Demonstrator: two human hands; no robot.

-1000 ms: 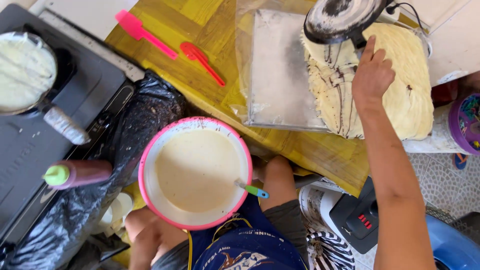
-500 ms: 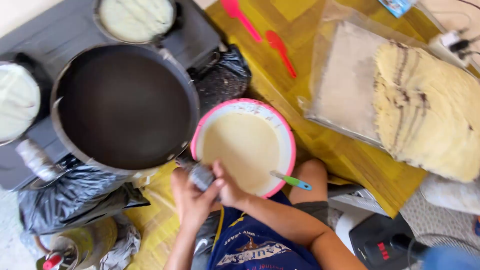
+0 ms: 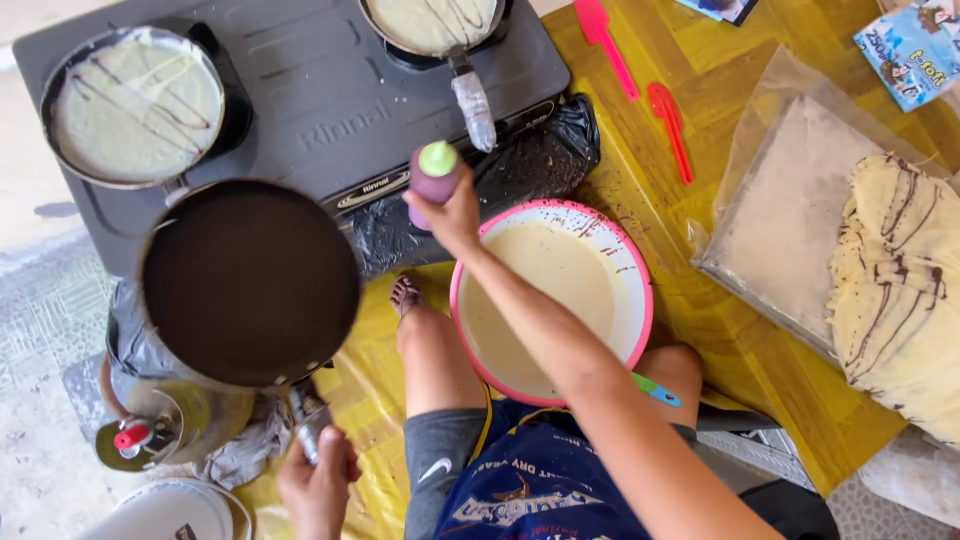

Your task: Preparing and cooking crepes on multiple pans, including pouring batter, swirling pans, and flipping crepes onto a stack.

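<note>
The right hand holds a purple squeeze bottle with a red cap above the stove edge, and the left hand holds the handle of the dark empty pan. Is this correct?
Not quite: the cap is green, not red, as the head view shows. The right hand does hold the purple squeeze bottle, and the left hand holds the dark empty pan by its handle.

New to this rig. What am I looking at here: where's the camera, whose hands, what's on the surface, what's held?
There is no machine: a person works with bare hands, and a camera on their head looks straight down. The left hand grips the handle of an empty dark pan. The right hand holds a purple squeeze bottle with a green cap. Between the knees sits a pink-rimmed bowl of pale batter. Above is a grey two-burner stove carrying two pans of batter striped with dark lines. To the right, finished striped crepes are stacked, with two red spatulas nearby.
</note>
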